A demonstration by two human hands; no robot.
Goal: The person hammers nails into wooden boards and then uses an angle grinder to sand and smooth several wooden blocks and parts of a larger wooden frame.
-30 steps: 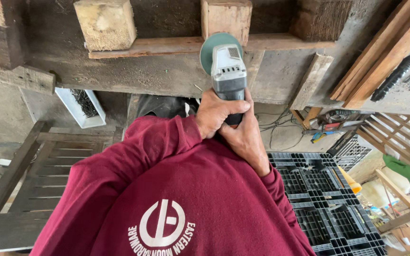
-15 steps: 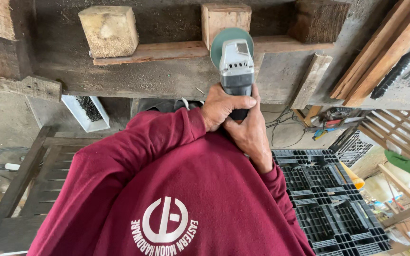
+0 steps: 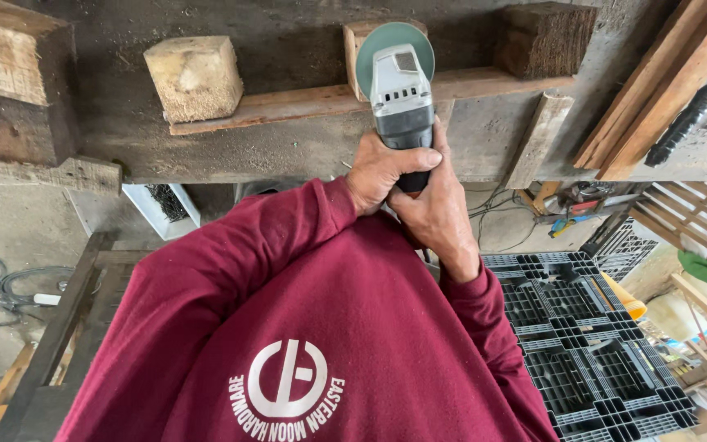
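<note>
Clasping the grey angle grinder (image 3: pixel 403 98) by its dark handle, your left hand (image 3: pixel 385 170) and right hand (image 3: pixel 435 214) share one tight grip. Its green disc (image 3: pixel 394 39) sits against the middle wooden block (image 3: pixel 355 49) on the pallet's plank (image 3: pixel 288 106).

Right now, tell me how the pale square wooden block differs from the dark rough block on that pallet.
The pale square wooden block is light tan with a clean sawn face; the dark rough block is brown and weathered. The pale one sits left of the grey angle grinder, the dark one right. Both rest on the same thin plank.
</note>
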